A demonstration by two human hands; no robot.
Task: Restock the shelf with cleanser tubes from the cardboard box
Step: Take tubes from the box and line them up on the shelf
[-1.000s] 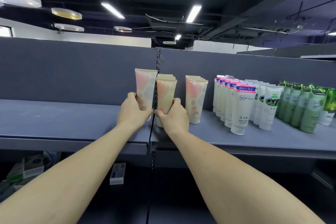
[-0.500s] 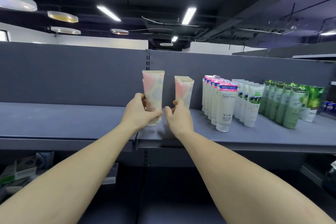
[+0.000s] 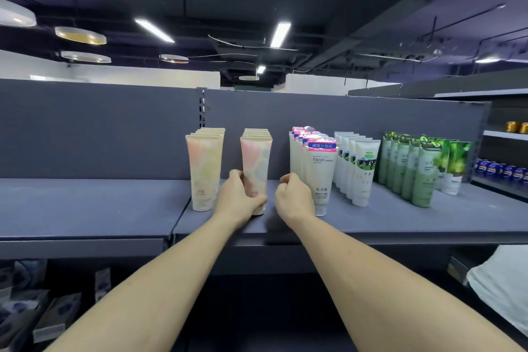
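Left hand grips front pastel tube low near cap; right hand beside, curled, empty; tube light, soft-walled, tips easily; hold low.

Left hand I moved off left pastel tube row, now gripping base of front pink-pastel plastic tube in row at its 3 o'clock. Right hand let go, curled empty at that tube's 3 o'clock. Left row now stands free.

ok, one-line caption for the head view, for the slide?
Left hand grips the front pastel tube of the second row on the shelf; right hand, curled and empty, hovers beside it.
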